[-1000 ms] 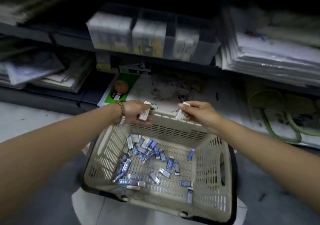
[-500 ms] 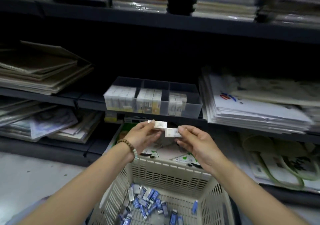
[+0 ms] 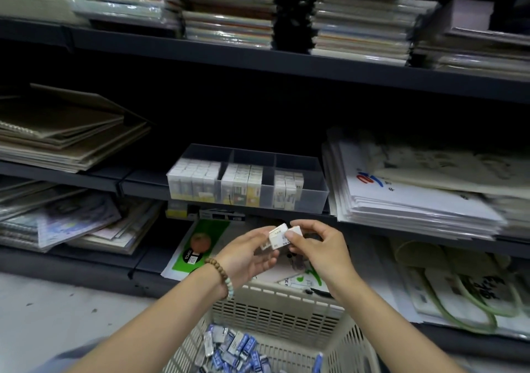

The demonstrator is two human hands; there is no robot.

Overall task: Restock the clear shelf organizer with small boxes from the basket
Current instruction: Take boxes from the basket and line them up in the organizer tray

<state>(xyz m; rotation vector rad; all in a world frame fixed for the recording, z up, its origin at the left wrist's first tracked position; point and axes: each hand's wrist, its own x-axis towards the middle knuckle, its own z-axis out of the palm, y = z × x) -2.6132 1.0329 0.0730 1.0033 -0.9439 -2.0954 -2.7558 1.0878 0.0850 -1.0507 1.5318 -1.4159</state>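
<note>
Grip: left hand (image 3: pixel 246 253) and right hand (image 3: pixel 318 246) are pinching small white cardboard boxes (image 3: pixel 277 236).
Progress: clear plastic shelf organizer (image 3: pixel 312 200) is sitting part-filled; beige slotted plastic basket (image 3: pixel 275 312) is holding more.

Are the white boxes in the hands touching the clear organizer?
Apart. The head view shows the white boxes held below the clear organizer, with the dark shelf edge between them.

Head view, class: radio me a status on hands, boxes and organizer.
Left grip and right grip pinch two small boxes together, below the organizer. Its right compartment part empty. Nothing in the way.
</note>
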